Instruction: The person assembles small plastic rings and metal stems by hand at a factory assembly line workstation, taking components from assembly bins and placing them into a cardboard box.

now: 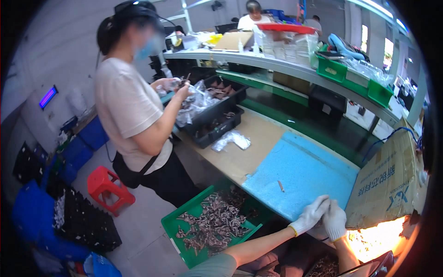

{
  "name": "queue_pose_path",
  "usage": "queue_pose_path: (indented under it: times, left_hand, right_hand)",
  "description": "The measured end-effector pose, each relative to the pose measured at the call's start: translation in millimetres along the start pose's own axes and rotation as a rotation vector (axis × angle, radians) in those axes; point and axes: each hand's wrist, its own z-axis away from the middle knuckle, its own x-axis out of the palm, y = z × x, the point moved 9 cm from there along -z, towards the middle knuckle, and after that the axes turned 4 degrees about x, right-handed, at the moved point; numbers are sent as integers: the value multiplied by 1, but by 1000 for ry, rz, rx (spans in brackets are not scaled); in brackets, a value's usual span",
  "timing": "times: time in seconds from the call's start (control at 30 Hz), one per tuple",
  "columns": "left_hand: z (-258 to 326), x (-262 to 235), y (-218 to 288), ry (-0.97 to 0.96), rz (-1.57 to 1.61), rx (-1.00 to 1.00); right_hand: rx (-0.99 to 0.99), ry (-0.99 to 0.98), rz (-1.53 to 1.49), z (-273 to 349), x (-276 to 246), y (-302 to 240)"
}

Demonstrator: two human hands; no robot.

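Note:
Both my hands wear white knitted gloves and meet at the front right edge of a blue mat (pixel 300 166). My left hand (pixel 308 216) is closed, its fingertips against my right hand (pixel 334 220), which is also curled closed. Whatever is between the fingers is hidden by the gloves. A small thin brown piece (pixel 281 186) lies alone on the mat, to the left of my hands. Left of my forearm, a green tray (pixel 171 226) holds a heap of small brown pieces (pixel 214 219). More such pieces (pixel 324 267) show below my right forearm.
A cardboard box (pixel 383 184) stands right of my hands, above a very bright glow (pixel 376 240). At the left a co-worker (pixel 134 101) handles brown parts over black bins (pixel 217 127) with plastic bags. A red stool (pixel 108 187) stands behind; a shelf (pixel 277 62) spans the back.

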Motion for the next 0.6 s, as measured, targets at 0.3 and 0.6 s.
queue_pose_path:
  times: [0.3,0.6]
  left_hand:
    - [76,-12,30,-227,844,-672]
    - [126,-66,74,-141,-226,-163]
  right_hand:
    - [158,-34,-440,46,-72,-53]
    - [768,-443,-1359,118,45,-57]
